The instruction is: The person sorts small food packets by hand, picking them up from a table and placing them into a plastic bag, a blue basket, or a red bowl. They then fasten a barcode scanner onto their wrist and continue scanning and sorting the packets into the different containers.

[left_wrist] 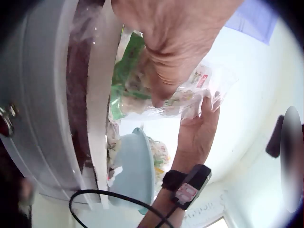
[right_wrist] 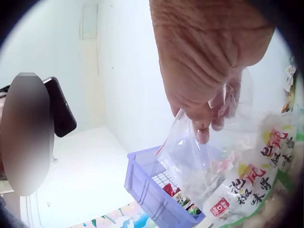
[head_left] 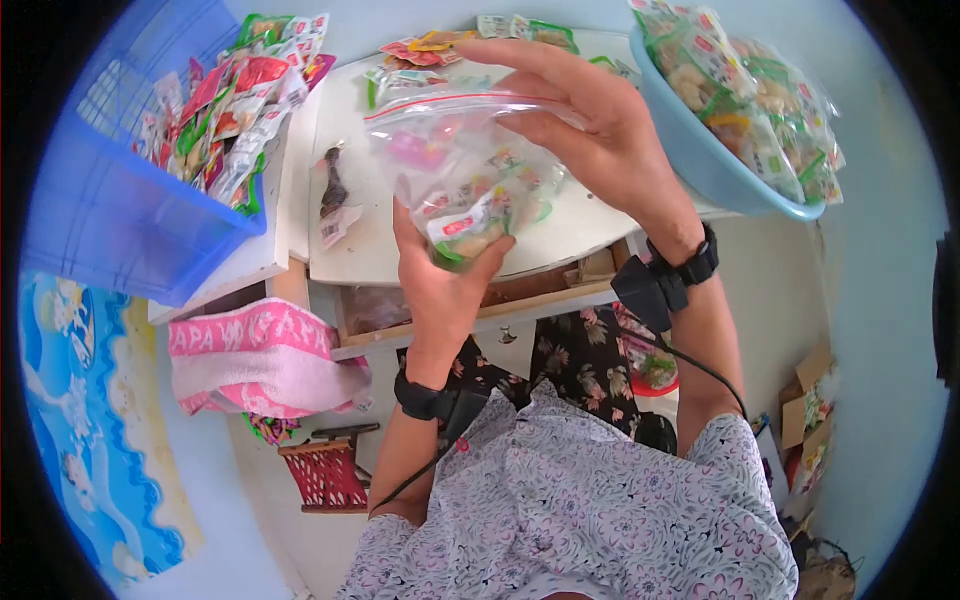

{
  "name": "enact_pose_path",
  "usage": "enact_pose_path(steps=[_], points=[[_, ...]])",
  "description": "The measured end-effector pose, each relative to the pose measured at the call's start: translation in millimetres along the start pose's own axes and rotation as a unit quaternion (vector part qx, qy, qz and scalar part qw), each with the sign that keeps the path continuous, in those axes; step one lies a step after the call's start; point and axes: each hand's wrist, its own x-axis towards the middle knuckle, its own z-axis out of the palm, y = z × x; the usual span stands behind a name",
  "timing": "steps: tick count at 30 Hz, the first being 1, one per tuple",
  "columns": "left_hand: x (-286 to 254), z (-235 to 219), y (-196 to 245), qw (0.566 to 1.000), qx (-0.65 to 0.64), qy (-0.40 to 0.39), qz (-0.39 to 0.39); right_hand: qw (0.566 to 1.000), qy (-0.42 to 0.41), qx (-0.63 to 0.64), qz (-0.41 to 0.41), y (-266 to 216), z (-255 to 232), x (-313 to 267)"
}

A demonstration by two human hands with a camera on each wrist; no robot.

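A clear zip bag (head_left: 400,150) with a red seal line holds several small printed packets (head_left: 470,215), with a pink one near its upper left. My left hand (head_left: 445,290) grips the bag's lower part from below, thumb over a packet; in the left wrist view that hand (left_wrist: 175,42) covers part of the bag. At the bag's top, my right hand (head_left: 610,140) has its thumb and fingers around the mouth's right side. The right wrist view shows the fingers of that hand (right_wrist: 213,61) curled at the clear plastic (right_wrist: 185,156).
A blue basket (head_left: 110,210) of packets stands left, a light-blue basin (head_left: 700,165) of bagged food right. More packets (head_left: 420,50) lie at the table's back, and a dark wrapped item (head_left: 333,185) left of the bag. Below is an open drawer (head_left: 400,335), beside a pink towel (head_left: 255,360).
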Motion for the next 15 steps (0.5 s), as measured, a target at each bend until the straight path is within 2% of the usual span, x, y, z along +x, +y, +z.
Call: enact_pose_path(steps=[3, 4, 6, 9, 12, 15], points=[[7.3, -0.5, -3.5, 0.998, -0.017, -0.028, -0.058, 0.999, 0.042, -0.027, -0.012, 9.2, -8.5, -7.3], [9.9, -1.5, -4.1, 0.995, -0.022, -0.039, -0.085, 0.996, 0.083, -0.041, -0.004, 13.4, -12.7, -12.1], [11.2, -2.5, -4.8, 0.996, -0.055, -0.035, -0.065, 0.984, 0.164, -0.064, 0.013, 23.9, -19.9, -27.0], [14.6, -7.4, -6.2, 0.996, -0.061, -0.039, -0.051, 0.979, 0.171, -0.053, 0.095, 25.6, -10.9, -64.9], [13.3, -3.0, 0.6, 0.995, -0.064, -0.056, -0.055, 0.982, 0.103, 0.001, 0.16, 31.9, 17.8, -89.9], [11.3, -1.0, 11.3, 0.992, -0.082, -0.077, -0.048, 0.974, 0.116, 0.117, 0.157, 50.5, 32.2, -99.1]])
